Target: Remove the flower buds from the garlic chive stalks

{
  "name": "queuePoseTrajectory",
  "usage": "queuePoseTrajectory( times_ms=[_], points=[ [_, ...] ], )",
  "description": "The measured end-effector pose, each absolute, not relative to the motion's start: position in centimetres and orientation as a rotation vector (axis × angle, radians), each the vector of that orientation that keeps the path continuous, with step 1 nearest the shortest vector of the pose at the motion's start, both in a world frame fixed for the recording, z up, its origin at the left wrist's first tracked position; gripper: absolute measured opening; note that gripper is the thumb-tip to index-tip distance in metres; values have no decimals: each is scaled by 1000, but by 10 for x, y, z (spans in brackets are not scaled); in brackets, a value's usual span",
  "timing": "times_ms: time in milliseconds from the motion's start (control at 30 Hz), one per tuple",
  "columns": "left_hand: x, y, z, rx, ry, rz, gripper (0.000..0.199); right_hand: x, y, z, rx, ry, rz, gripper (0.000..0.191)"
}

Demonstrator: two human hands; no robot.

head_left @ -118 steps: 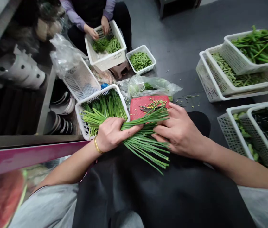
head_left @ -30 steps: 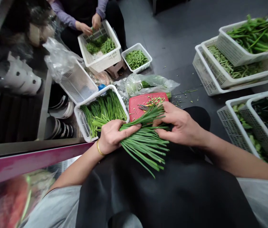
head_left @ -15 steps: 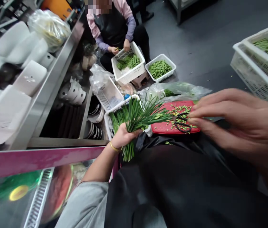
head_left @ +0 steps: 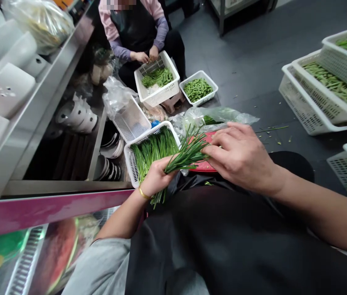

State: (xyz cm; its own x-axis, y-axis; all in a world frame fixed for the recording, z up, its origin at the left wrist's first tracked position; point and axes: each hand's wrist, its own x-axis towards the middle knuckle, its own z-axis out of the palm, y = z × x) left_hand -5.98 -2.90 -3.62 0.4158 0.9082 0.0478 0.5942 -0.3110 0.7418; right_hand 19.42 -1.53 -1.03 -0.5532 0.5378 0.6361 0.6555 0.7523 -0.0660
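A bunch of long green garlic chives [head_left: 188, 155] is wrapped in my closed left hand [head_left: 158, 174], with stalk ends sticking out below the fist. My right hand [head_left: 238, 157] pinches at the tips of the same bunch, fingers curled together; the exact stalks between them are hard to make out. Beneath the right hand lies a red board or lid [head_left: 204, 166], mostly covered by it. The scissors seen on it before are hidden now. Just left of the bunch, a white basket [head_left: 127, 157] holds more chives [head_left: 155, 149] laid lengthwise.
Across from me a person [head_left: 136, 37] works over a white basket [head_left: 156, 96] of green pods. A smaller basket [head_left: 202, 100] of beans stands beside it. Stacked white crates [head_left: 305, 114] are at right. A metal shelf [head_left: 53, 78] with white dishes runs along the left.
My right hand has come in leftward to the chive tips, covering the scissors and much of the red board. The bunch is tilted lower and looks less spread. The view has shifted right.
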Motion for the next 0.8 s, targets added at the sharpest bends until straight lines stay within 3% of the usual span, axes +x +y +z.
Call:
queuePoseTrajectory(
  times_ms=[200,300,467,533,667,800],
  points=[
    [-57,-29,-36,1676,1229,476,25,189,-11,-18,-785,-2448,-499,26],
    [-53,-30,-37,1517,1216,439,31,185,-1,-29,-811,-2395,-127,26],
    [-47,-33,-38,1359,1191,431,37,175,4,-48,-943,-1780,999,28],
    [-45,-34,-38,1344,1193,441,38,172,2,-52,-990,-1600,1121,29],
    [-39,-34,-37,1365,1166,439,37,163,2,-58,-1074,-1492,949,28],
    [-36,-36,-37,1417,1189,522,34,156,8,-69,-1083,-1168,1356,27]
  ],
)
